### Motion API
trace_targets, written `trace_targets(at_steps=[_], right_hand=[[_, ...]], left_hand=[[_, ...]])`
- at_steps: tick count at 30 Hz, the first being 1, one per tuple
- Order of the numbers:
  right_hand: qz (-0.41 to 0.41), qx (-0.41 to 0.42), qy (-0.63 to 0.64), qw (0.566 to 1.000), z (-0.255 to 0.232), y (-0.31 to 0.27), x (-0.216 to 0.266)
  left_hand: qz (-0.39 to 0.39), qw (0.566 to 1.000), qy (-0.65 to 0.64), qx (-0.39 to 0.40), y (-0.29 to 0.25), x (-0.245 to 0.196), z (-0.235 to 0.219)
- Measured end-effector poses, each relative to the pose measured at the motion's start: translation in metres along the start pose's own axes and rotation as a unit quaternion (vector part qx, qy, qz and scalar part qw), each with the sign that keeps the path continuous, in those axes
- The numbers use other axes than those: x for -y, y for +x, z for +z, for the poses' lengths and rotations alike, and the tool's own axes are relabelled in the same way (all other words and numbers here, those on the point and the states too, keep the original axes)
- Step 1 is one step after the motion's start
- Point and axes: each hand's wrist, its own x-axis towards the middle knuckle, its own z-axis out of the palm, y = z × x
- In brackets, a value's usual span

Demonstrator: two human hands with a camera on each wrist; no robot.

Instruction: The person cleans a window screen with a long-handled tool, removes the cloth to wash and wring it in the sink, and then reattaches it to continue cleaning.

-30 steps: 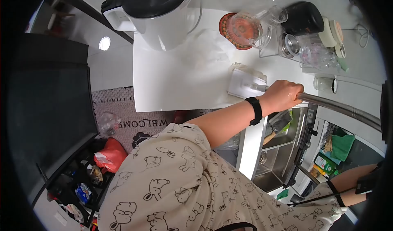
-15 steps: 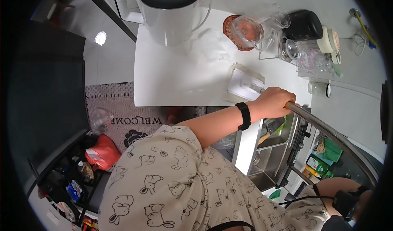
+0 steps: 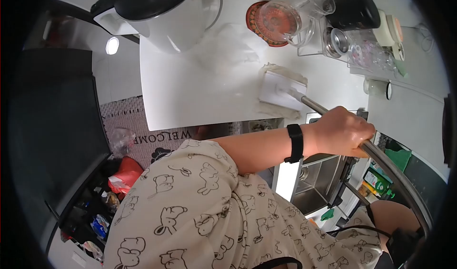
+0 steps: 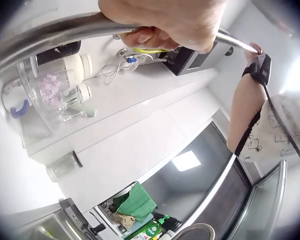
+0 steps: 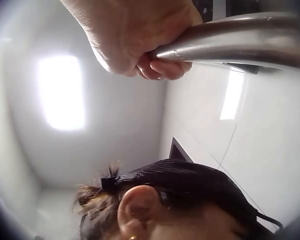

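Note:
My left hand [image 3: 342, 131], with a black band at the wrist, grips the metal pole [image 3: 397, 171] of a flat mop. The mop's white rectangular head [image 3: 278, 88] lies on a white tabletop [image 3: 185, 92], its cream cloth pad [image 3: 278, 111] showing along two edges. Higher on the same pole, my right hand [image 5: 140, 37] has its fingers curled round the metal in the right wrist view. In the head view that hand is lost in the dark lower right edge. A white pitcher [image 3: 166, 30] with a black lid stands on the tabletop.
Near the mop head lie a red patterned mat [image 3: 259, 23] with a clear glass jug [image 3: 281, 23], and a rack with a black canister [image 3: 354, 9]. A glass jar [image 3: 377, 89] lies beyond. Below my arm are a steel sink [image 3: 316, 183] and a green soap bottle [image 3: 376, 181].
My left hand has shifted right and down in the head view, and more pole shows between it and the mop head. The head view has also tilted slightly. Both hands keep their grip.

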Motion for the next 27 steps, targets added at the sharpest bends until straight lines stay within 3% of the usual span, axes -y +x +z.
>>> trace_targets(at_steps=[7,12,27], right_hand=[[-0.024,0.002,0.0,1.0,0.006,-0.026,0.048],[-0.018,0.01,0.013,1.0,0.011,-0.026,0.061],[0.014,-0.005,0.043,0.999,-0.004,-0.014,0.014]], left_hand=[[-0.034,0.998,0.013,0.043,-0.007,-0.017,-0.019],[-0.042,0.998,0.037,0.024,-0.003,-0.013,-0.015],[-0.003,0.999,0.037,0.019,0.005,0.0,-0.008]])
